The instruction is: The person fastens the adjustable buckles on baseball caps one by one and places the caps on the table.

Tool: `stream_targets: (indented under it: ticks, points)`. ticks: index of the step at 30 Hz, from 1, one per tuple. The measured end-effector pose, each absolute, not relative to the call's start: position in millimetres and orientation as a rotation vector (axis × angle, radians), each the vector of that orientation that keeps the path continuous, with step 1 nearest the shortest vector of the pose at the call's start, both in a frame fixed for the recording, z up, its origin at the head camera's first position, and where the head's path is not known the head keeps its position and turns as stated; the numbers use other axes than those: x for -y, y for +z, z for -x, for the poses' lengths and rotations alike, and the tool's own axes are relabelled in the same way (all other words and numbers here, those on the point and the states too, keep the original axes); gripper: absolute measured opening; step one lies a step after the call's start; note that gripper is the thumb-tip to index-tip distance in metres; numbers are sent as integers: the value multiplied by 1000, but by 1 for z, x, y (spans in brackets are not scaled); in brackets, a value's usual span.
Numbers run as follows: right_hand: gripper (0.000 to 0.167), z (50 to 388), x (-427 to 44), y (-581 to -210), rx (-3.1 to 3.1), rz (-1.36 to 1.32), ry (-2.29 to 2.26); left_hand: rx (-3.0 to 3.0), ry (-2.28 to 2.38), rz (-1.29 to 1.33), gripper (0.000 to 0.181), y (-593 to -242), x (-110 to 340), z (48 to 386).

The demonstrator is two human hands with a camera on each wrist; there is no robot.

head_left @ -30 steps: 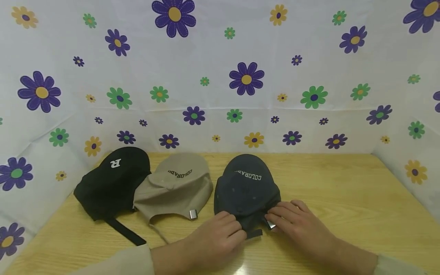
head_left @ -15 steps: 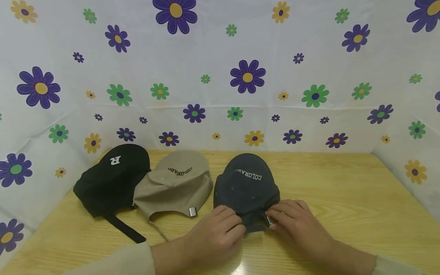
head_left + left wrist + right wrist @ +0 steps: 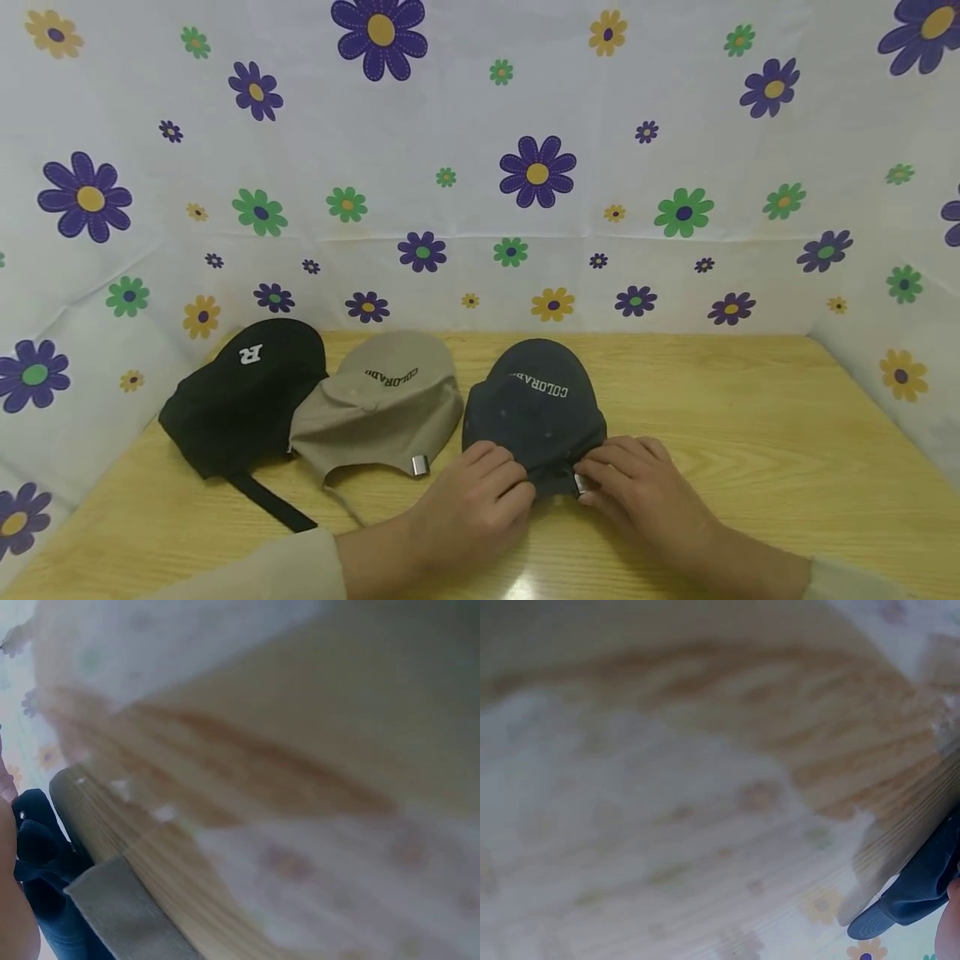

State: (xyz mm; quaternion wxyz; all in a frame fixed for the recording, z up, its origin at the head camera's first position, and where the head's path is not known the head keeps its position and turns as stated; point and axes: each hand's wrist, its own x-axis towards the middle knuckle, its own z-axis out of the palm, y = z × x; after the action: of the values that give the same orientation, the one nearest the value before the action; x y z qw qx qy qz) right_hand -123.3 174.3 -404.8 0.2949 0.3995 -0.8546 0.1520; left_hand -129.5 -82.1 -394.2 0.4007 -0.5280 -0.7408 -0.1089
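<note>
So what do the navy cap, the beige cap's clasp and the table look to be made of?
Navy cap: matte cloth, perhaps cotton; it creases softly and shows no shine. Clasp: probably metal, smooth and silvery, with a gleam. Table: wood or wood-look laminate, somewhat glossy, going by its yellowish grain and light reflection.

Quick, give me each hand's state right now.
Left hand: closed, holding the navy cap at its near edge.
Right hand: closed, pinching the navy cap beside its metal buckle.

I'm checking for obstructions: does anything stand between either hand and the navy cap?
Nothing visible: the left hand and right hand grip the navy cap at its near edge. The beige cap lies left of it.
</note>
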Motion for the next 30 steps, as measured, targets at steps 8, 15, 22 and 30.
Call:
stream_targets:
  ticks: [8, 15, 22, 30]
  points:
    - [33, 122, -173, -406, 2264, -1074, 374, 1854, -264, 1336, 20, -395, 82, 130]
    - [35, 121, -173, -404, 2253, -1067, 389, 1855, -243, 1332, 22, -396, 81, 131]
    - [31, 122, -173, -402, 2260, -1071, 414, 1880, -283, 1354, 19, -396, 84, 132]
    - [27, 122, -173, -402, 2284, -1064, 410, 1855, -265, 1374, 20, -397, 83, 134]
